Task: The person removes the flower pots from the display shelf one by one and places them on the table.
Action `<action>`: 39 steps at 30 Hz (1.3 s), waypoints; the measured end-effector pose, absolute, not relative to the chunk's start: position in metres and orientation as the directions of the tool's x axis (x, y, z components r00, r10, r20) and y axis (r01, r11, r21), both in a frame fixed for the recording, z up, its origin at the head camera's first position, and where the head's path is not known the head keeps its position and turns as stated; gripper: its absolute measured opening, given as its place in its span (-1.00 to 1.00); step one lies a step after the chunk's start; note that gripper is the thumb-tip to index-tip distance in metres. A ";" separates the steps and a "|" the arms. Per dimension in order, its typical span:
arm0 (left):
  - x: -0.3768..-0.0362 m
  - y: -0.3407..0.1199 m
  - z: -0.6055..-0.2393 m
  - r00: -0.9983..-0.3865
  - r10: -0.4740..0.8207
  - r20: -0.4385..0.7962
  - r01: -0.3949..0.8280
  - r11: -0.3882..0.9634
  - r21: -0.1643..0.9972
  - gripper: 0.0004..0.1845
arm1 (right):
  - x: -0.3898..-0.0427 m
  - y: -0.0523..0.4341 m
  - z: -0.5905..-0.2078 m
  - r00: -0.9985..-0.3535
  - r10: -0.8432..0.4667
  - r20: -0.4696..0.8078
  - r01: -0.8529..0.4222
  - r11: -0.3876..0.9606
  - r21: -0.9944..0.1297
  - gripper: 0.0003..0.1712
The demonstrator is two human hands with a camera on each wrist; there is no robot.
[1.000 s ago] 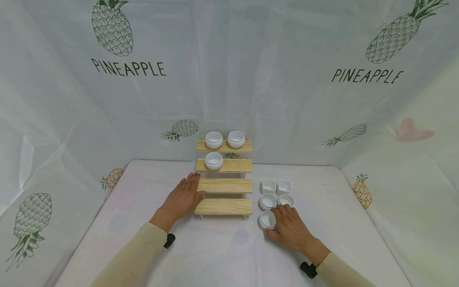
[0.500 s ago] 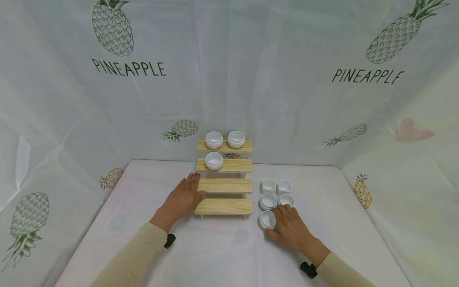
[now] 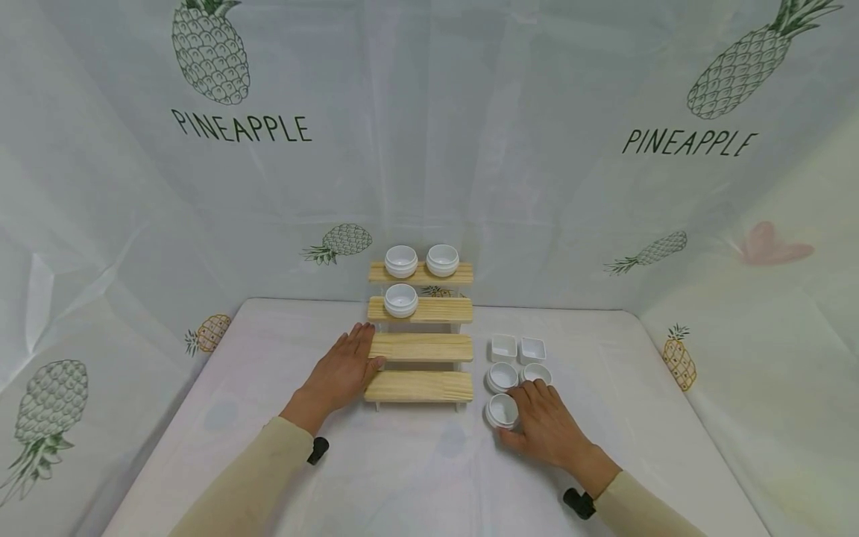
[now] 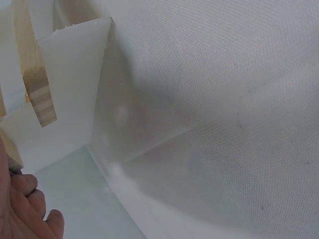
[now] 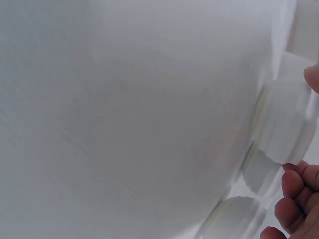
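Pale wood forms a four-step rack (image 3: 420, 343) standing on a white cloth-covered table (image 3: 403, 477), against a backdrop (image 3: 429, 149) printed with pineapples and the word PINEAPPLE. Two round white bowls (image 3: 421, 261) sit side by side on the top step, and a third bowl (image 3: 400, 300) sits at the left end of the second step. The two lower steps hold nothing.

The left hand (image 3: 342, 373) lies flat and relaxed, fingers straight, against the left end of the rack, its thumb touching the third step. It grasps nothing. The left wrist view shows the rack's white side panel (image 4: 70, 89) and a wooden step end up close, with the fingertips (image 4: 30, 209) at the bottom edge.

Just right of the rack, a cluster of white dishes rests on the table: two square cups (image 3: 517, 348) at the back, two round cups (image 3: 519, 375) in the middle, and one near cup (image 3: 501, 410) in front. The right hand (image 3: 546, 429) rests palm down beside the near cup, fingers touching its right side and reaching toward the middle pair. Whether it truly grips the cup cannot be told. The right wrist view is blurred, showing pale cup shapes and fingertips (image 5: 299, 184) at the edge.

Both sleeves are cream-coloured.
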State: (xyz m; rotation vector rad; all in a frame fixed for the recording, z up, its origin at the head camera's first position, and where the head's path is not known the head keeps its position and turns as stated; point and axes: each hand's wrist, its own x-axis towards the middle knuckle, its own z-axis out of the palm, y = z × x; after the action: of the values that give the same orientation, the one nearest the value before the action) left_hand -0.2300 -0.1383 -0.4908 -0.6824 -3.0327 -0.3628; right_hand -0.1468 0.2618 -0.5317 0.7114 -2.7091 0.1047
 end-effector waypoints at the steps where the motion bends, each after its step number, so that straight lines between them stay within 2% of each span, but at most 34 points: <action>1: -0.230 -0.138 -0.491 -0.904 0.422 0.065 0.425 0.877 0.225 -0.16 | -0.147 0.262 -0.530 -0.816 -0.466 0.342 -0.492 0.870 0.011 -0.29; 8: -0.231 -0.138 -0.492 -0.903 0.424 0.069 0.428 0.877 0.218 -0.16 | -0.155 0.262 -0.515 -0.786 -0.477 0.394 -0.510 0.860 0.023 -0.28; 16: -0.230 -0.139 -0.491 -0.899 0.432 0.069 0.436 0.872 0.221 -0.16 | -0.179 0.254 -0.487 -0.732 -0.497 0.467 -0.538 0.841 0.053 -0.27; 28: -0.230 -0.140 -0.493 -0.901 0.429 0.060 0.432 0.876 0.214 -0.16 | -0.230 0.187 -0.424 -0.648 -0.530 0.547 -0.570 0.814 0.112 -0.24; 39: -0.230 -0.141 -0.491 -0.896 0.440 0.065 0.443 0.871 0.212 -0.16 | -0.264 0.129 -0.405 -0.711 -0.516 0.478 -0.523 0.842 0.133 -0.27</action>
State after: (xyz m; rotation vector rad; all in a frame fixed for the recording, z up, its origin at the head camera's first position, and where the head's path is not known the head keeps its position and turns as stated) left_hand -0.2298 -0.1406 -0.4912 -0.7133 -3.0248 -0.3478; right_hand -0.2635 0.1287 -0.4048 0.7621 -2.5095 0.0169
